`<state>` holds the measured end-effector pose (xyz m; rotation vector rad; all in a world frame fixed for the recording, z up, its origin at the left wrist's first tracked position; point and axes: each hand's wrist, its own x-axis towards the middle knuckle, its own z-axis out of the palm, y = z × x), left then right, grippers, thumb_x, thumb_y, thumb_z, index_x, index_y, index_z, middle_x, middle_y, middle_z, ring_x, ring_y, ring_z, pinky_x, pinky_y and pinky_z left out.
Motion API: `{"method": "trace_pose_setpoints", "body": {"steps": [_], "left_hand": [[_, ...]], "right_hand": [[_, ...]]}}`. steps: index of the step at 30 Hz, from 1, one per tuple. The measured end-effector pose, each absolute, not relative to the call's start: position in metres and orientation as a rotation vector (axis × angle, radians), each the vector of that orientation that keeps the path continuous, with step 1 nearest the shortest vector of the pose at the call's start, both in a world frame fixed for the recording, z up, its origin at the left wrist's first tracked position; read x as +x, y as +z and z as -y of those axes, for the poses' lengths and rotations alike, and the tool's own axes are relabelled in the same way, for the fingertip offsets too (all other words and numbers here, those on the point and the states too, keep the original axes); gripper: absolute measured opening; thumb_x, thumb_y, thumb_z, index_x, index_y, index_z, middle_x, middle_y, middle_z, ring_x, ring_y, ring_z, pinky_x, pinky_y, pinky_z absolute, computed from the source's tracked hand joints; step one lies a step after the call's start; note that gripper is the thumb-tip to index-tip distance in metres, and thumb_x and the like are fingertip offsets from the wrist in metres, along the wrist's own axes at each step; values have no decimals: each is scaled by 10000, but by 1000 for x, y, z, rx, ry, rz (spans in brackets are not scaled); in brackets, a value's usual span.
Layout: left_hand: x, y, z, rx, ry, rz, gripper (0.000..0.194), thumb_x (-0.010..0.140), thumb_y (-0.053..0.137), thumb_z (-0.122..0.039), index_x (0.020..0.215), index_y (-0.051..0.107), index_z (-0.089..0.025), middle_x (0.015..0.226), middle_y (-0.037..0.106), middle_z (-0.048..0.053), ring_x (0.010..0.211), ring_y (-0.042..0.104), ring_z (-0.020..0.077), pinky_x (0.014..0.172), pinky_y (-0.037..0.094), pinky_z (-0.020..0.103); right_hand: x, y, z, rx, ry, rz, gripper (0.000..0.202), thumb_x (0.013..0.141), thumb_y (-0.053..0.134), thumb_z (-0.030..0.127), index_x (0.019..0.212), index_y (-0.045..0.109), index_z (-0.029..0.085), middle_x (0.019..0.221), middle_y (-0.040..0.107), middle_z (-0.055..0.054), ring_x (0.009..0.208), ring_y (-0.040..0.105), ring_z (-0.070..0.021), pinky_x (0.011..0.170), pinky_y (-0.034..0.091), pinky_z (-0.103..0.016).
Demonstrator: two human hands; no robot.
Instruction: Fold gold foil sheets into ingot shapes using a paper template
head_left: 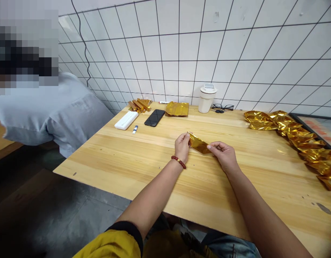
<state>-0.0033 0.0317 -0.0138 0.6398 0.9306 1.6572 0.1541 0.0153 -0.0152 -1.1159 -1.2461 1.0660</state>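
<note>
A folded piece of shiny gold foil paper [199, 144] is stretched between my two hands, just above the wooden table. My left hand [182, 146] is closed and pinches its left end; a dark red bead bracelet circles that wrist. The right end is gripped between the thumb and fingers of my right hand [224, 154]. Farther back lies a flat stack of gold foil paper [177, 109]. A bunch of narrow gold strips [140, 105] rests at the back left. Several folded gold foil pieces [296, 134] form a row along the right side.
On the wooden table [122, 157] are a white power bank [126, 120], a black phone [154, 118], a small glue stick [135, 129], a white lidded cup [207, 98] and glasses [222, 108]. A dark-framed board [318, 129] borders the right. Someone in a grey shirt [60, 111] sits at left.
</note>
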Motion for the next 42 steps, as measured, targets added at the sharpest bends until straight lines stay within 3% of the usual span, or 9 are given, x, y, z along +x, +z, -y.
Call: {"method": "trace_pose_setpoints", "body": {"steps": [4,9,20,26,34,42], "left_hand": [[-4,-9,-28,629,1618,-933,284,671,738,-403,770,671,-146,593,561,-26,535,472,79,536,340,217],[-7,-1,-24,587,1568,-928,262,654,737,-382,744,652,-150,614,592,-16,531,508,87,536,379,224],[-2,-3,-21,744,1505,-910,361,515,865,-384,752,719,-153,680,678,14,618,578,114,621,430,252],[-2,-2,-19,703,1514,-919,352,508,867,-395,719,736,-145,688,695,27,613,586,119,578,431,247],[-2,2,-16,672,1435,-851,400,476,886,-410,737,736,-146,724,714,36,662,632,141,623,485,268],[-2,-2,-14,810,1260,-835,391,519,870,-391,785,746,-133,811,740,84,727,665,193,633,496,292]], "right_hand": [[156,-15,-16,-1132,1052,1243,307,635,798,454,708,678,181,539,573,31,456,448,-83,461,352,-226],[157,-15,-17,-1169,985,1233,321,658,771,470,747,673,178,525,540,39,458,442,-93,468,361,-236],[154,-10,-16,-1163,939,1193,295,611,794,444,727,695,193,615,623,3,513,493,-117,487,396,-256],[159,-11,-20,-1073,1060,1047,372,590,829,399,875,698,199,480,484,77,451,434,-91,469,355,-237],[159,-13,-20,-1076,1065,1124,319,616,800,465,743,709,188,547,583,18,484,465,-105,490,401,-258],[159,-15,-19,-1038,1122,1119,259,607,822,397,746,732,197,567,601,22,499,451,-101,502,368,-251]]}}
